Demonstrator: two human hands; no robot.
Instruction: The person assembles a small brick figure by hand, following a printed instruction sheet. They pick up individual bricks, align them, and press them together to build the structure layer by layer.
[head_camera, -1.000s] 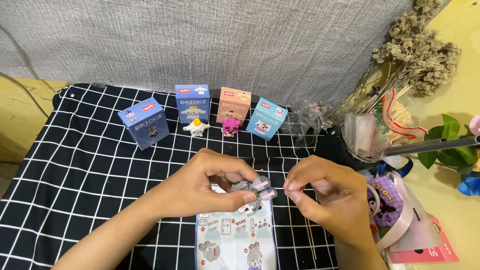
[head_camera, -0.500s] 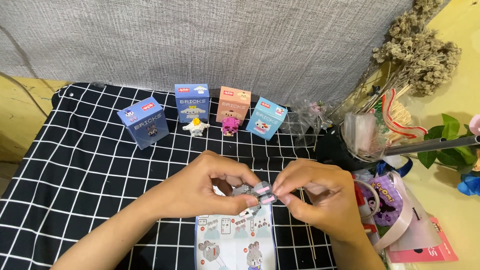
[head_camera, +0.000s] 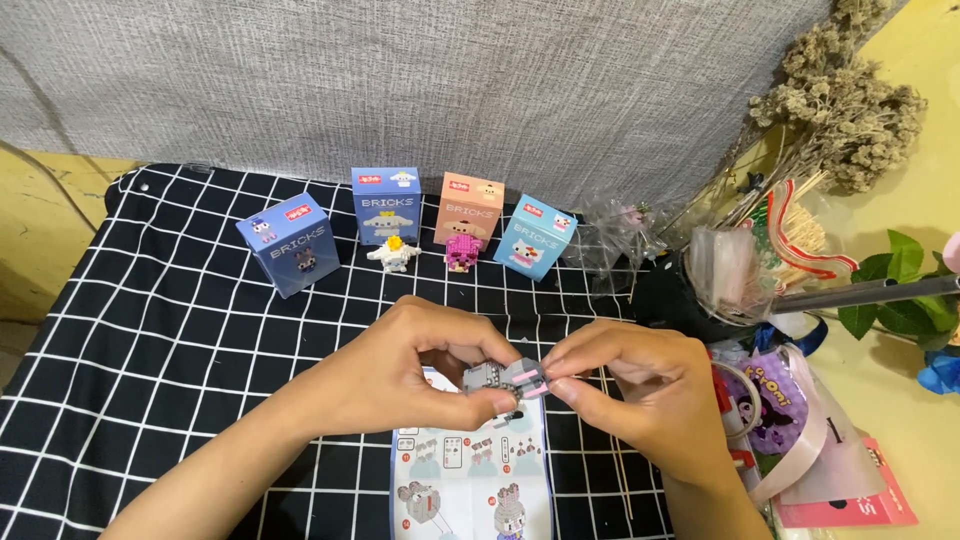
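A small grey and pink brick figure (head_camera: 505, 379) is held between both hands above the near middle of a black cloth with a white grid (head_camera: 150, 330). The left hand (head_camera: 400, 370) is closed around the figure's left side, with thumb and forefinger pinched on it and the other fingers curled in. The right hand (head_camera: 640, 385) is pressed against the figure's right end, its fingertips (head_camera: 556, 365) pinched together on a pink piece there; whether that piece is already seated cannot be told. Directly beneath the hands, an instruction sheet (head_camera: 470, 480) with pictured building steps is laid flat on the cloth, reaching to the near edge. At the far side of the cloth four small cartons are stood in a row: a dark blue box (head_camera: 288, 243) at the left, a blue box (head_camera: 386, 204), an orange box (head_camera: 470, 208) and a light blue box (head_camera: 536, 236). A finished white figure (head_camera: 393, 254) is set just in front of the blue box, and a finished pink figure (head_camera: 462, 252) just in front of the orange box. To the far right, dried flowers (head_camera: 845, 95) are leaned against a grey fabric backdrop (head_camera: 480, 80), and clear plastic wrapping (head_camera: 625, 235) is bunched near them.
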